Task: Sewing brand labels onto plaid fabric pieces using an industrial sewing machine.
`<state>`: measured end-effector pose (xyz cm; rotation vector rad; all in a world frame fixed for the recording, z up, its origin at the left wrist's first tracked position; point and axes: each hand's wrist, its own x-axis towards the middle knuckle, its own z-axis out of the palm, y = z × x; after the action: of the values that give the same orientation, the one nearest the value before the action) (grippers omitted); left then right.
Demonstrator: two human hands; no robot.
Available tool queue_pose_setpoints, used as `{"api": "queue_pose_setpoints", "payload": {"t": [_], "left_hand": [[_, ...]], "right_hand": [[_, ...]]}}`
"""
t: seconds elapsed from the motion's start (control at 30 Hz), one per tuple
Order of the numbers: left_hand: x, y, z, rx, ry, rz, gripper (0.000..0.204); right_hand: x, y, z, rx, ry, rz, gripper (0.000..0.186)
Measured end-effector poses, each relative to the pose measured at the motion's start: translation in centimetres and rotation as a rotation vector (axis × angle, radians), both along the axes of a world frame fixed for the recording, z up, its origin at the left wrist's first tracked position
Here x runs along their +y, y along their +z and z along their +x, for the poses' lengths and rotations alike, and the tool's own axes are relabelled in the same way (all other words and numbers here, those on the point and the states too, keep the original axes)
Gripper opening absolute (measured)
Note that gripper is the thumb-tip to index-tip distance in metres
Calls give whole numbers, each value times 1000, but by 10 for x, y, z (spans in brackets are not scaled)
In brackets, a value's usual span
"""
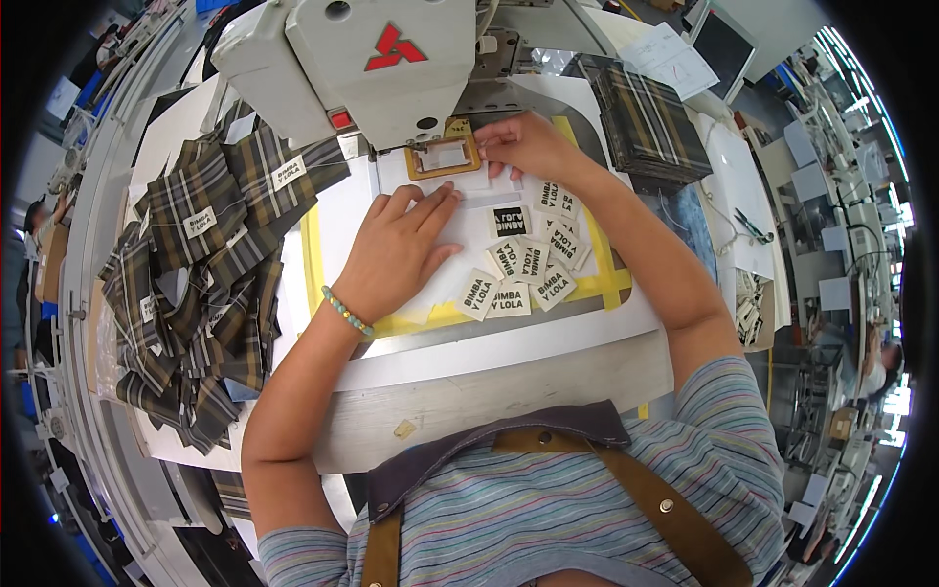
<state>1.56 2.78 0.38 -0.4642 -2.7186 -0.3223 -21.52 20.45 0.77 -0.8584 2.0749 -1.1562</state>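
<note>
My left hand [403, 245] lies flat on the white work plate, its fingers stretched toward the yellow-brown clamp frame [476, 161] of a sewing machine [381, 59]. At the frame's right side, my right hand [533, 147] has its fingers curled and close together; whatever they grip, if anything, is hidden. A pale piece [445, 157] shows inside the frame. Below my right hand lies a loose pile of cream fabric labels [533, 262] with dark print, and one black label [508, 221] among them.
Plaid fabric pieces [196, 186], several with cream labels on them, are heaped at the left. A neat stack of plaid pieces [650, 122] stands at the back right. Yellow tape [411, 318] borders the plate. Small snips [753, 227] lie far right, near a box of labels [751, 308].
</note>
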Motion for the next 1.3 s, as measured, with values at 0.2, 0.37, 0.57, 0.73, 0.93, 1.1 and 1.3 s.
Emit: {"api": "queue_pose_setpoints", "payload": {"t": [0.2, 0.37, 0.57, 0.73, 0.93, 1.1, 1.3], "left_hand": [[-2, -1, 0, 4, 111, -3, 60], [-6, -2, 0, 53, 95, 19, 59], [-3, -3, 0, 58, 111, 12, 56], [-5, -2, 0, 47, 91, 5, 56], [-2, -6, 1, 17, 106, 15, 61], [2, -12, 0, -16, 140, -10, 65], [1, -17, -3, -29, 143, -19, 74]], "right_hand": [[25, 23, 21, 587, 68, 42, 36], [49, 20, 58, 778, 260, -2, 43], [47, 6, 78, 960, 306, -54, 51], [42, 0, 83, 1068, 266, 62, 52], [41, -1, 86, 1106, 244, 72, 52], [40, 0, 87, 1108, 245, 74, 52], [41, 1, 87, 1102, 253, 89, 52]]}}
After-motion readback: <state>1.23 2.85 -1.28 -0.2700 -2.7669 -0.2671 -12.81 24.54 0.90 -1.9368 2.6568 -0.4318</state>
